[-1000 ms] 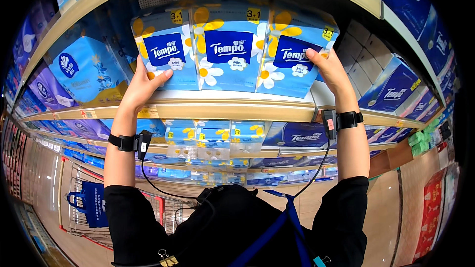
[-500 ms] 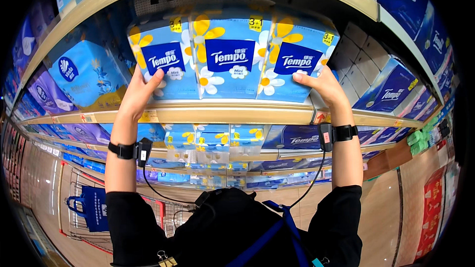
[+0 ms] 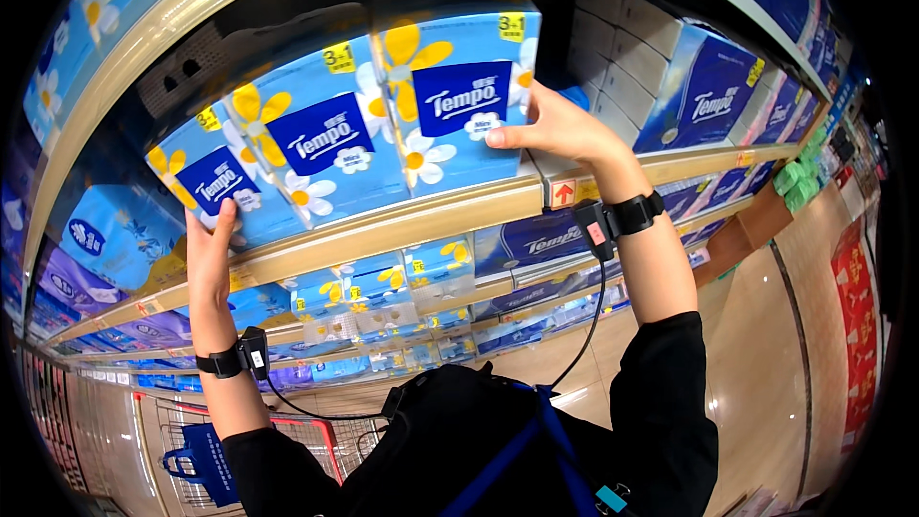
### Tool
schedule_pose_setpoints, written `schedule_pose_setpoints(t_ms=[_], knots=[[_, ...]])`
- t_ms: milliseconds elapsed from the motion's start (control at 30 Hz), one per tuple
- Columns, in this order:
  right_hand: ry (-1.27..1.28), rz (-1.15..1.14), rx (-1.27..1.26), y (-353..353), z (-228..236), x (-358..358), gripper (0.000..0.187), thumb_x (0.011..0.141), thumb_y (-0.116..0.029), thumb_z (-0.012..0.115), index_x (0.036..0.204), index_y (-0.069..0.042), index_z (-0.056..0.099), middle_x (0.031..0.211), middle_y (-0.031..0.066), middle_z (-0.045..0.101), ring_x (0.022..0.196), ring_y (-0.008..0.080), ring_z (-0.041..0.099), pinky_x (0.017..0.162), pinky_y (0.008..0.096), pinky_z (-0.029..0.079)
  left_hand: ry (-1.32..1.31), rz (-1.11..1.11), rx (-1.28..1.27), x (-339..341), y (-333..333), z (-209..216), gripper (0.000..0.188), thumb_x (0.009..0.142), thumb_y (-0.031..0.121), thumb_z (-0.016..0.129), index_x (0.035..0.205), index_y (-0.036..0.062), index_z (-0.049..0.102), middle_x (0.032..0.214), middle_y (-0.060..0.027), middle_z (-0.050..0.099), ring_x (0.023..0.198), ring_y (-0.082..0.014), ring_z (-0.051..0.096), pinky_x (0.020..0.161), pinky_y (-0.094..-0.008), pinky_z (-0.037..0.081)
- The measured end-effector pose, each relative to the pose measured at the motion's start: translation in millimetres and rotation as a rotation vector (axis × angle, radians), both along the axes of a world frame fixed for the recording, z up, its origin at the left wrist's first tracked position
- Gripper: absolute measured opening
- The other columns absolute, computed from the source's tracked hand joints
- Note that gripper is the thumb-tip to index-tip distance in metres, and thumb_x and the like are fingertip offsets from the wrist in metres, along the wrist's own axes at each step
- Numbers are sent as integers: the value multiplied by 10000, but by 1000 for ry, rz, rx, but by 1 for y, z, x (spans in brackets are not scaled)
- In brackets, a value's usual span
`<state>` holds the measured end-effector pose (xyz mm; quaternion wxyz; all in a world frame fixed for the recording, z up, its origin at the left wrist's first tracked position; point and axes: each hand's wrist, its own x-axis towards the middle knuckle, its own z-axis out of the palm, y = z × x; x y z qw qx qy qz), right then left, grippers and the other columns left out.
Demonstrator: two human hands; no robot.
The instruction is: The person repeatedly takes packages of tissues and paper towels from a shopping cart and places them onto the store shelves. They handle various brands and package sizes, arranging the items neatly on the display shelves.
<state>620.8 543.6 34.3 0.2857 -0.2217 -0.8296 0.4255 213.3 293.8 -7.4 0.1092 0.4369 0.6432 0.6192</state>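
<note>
Three light-blue tissue packs (image 3: 325, 146) with yellow and white flowers stand side by side on a shelf, pressed between my two hands. At the row's left end, my left hand (image 3: 211, 247) grips the outer tissue pack (image 3: 206, 168), thumb on its front. My right hand (image 3: 565, 129) clasps the right-end tissue pack (image 3: 459, 67), with the thumb across its lower front and the fingers around its side. Fingertips of both hands are partly hidden by the packs.
A dark-blue tissue pack (image 3: 704, 101) fronts stacked white ones to the right. Another light-blue pack (image 3: 105, 235) sits left. The shelf edge (image 3: 383, 222) runs beneath, with more stock on lower shelves. Behind stands a cart (image 3: 325, 445) holding a blue bag (image 3: 206, 464).
The view has turned, so the shelf now slopes and the row of packs appears farther left. Both hands keep their places at the row's ends.
</note>
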Motion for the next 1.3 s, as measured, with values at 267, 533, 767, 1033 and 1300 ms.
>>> schedule_pose_setpoints(t_ms=[267,533,767,1033,1300], knots=[[-749,-328,571,37,-3,31,643,884,-199,665,1479,-53,468,1398,228,556,1274,325,564,1046,410,468,-83,8,-24,-6,3,-6,636,919,405,743,1402,98,465,1219,-41,633,1075,-155,558,895,-298,430],[-802,-479,703,57,7,15,275,878,-148,608,1101,-7,687,1017,203,719,992,357,697,852,439,563,-147,-79,1,-3,0,3,565,951,280,723,1403,81,449,1278,-37,607,1183,-157,549,1011,-301,418],[28,-713,558,15,28,64,405,866,-264,603,1106,57,661,994,313,682,959,428,685,856,434,542,-116,-52,33,9,0,1,584,911,295,769,1367,81,474,1208,-23,623,1040,-121,581,795,-275,487],[559,-778,406,-19,-13,113,381,1004,-125,632,1332,50,547,1060,66,649,922,91,574,822,222,489,73,170,4,50,-3,6,700,919,433,728,1413,28,442,1242,-114,628,1138,-204,590,948,-353,481],[934,-657,680,-76,-31,99,529,953,-319,711,1256,56,493,1126,136,612,986,218,597,875,373,495,-43,330,-115,142,-135,-100,300,1002,233,609,1207,16,635,1088,-48,687,997,-147,647,854,-300,516]])
